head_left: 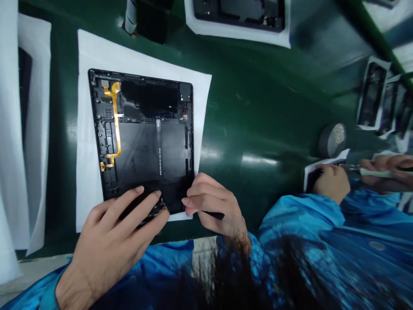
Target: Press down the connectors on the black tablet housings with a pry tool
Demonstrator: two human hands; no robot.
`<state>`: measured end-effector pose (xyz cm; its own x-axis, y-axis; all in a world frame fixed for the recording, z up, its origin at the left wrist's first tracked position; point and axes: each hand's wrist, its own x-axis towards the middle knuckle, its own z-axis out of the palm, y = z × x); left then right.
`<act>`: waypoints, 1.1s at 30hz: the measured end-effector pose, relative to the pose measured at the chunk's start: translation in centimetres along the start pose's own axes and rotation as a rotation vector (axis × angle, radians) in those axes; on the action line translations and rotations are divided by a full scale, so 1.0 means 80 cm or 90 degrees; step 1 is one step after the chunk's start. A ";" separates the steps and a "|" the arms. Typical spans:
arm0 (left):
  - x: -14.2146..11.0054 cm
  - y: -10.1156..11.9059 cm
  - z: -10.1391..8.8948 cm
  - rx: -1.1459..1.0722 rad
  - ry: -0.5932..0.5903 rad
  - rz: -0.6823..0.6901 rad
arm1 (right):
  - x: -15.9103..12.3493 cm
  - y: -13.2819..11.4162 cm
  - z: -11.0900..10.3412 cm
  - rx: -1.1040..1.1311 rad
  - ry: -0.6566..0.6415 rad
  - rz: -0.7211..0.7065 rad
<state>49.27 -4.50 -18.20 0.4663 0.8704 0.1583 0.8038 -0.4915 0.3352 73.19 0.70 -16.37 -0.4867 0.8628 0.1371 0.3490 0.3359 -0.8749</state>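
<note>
An opened tablet housing (174, 150), black inside, lies on a white foam sheet (201, 112). An orange ribbon cable (116, 125) runs down its left part, and a dark strip with white print (158, 150) crosses its middle. My left hand (119, 232) rests over the near edge with fingers stretched out, the fingertips around a small dark board (157, 209) that they partly cover. At the near right corner of the housing is my right hand (216, 204). Its thumb and fingers are pinched together beside the edge; whatever they hold is too small or hidden.
Another black housing (238, 13) on white foam lies at the far side of the green table (258, 107). White foam sheets (35, 129) stand at left. On the right, a co-worker's hand (332, 183) works near a round tin (332, 140), with more wrapped housings (373, 94) beyond.
</note>
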 end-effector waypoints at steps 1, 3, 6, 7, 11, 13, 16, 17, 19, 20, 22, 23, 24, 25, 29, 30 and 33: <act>0.000 0.000 0.000 -0.002 0.000 -0.001 | -0.001 0.000 0.001 0.002 0.006 -0.002; 0.000 0.001 0.001 -0.009 -0.001 0.000 | -0.003 0.001 0.002 0.003 0.024 -0.001; -0.004 0.001 0.003 -0.022 -0.008 -0.007 | -0.006 0.004 0.004 0.003 0.047 0.001; -0.005 0.001 0.004 -0.027 -0.010 -0.011 | -0.007 0.005 0.005 0.003 0.054 0.003; -0.006 0.001 0.006 -0.046 0.000 -0.019 | -0.015 0.009 0.010 0.008 0.139 0.027; -0.002 0.003 0.005 -0.053 0.013 -0.021 | -0.020 0.012 0.014 0.019 0.216 0.037; 0.002 0.003 0.003 -0.053 0.030 -0.023 | -0.026 0.013 0.019 0.026 0.382 0.076; 0.001 0.002 0.002 -0.056 0.030 -0.019 | -0.028 0.012 0.019 0.023 0.435 0.098; -0.003 -0.003 -0.001 -0.090 0.031 -0.005 | -0.032 0.008 0.019 0.023 0.512 0.169; -0.006 -0.006 -0.003 -0.116 0.034 0.003 | -0.033 0.004 0.020 0.032 0.536 0.217; -0.011 -0.013 -0.010 -0.148 0.045 0.001 | -0.035 -0.006 0.024 0.054 0.561 0.323; -0.012 -0.015 -0.014 -0.139 0.053 -0.015 | -0.036 -0.011 0.027 0.055 0.563 0.372; -0.012 -0.017 -0.018 -0.117 0.063 -0.045 | -0.035 -0.017 0.033 0.047 0.556 0.411; -0.010 -0.017 -0.022 -0.088 0.073 -0.080 | -0.035 -0.023 0.040 0.038 0.544 0.435; 0.006 -0.016 -0.027 -0.039 0.092 -0.184 | -0.032 -0.043 0.076 0.064 0.515 0.454; 0.009 -0.015 -0.027 -0.045 0.088 -0.185 | -0.032 -0.045 0.084 0.074 0.525 0.445; 0.011 -0.014 -0.025 -0.051 0.080 -0.167 | -0.032 -0.045 0.094 0.077 0.566 0.437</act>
<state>48.08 -3.11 -16.53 0.1931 0.9665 0.1693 0.8564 -0.2503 0.4516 67.14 -5.55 -17.03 0.5376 0.8295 -0.1510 0.2193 -0.3105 -0.9249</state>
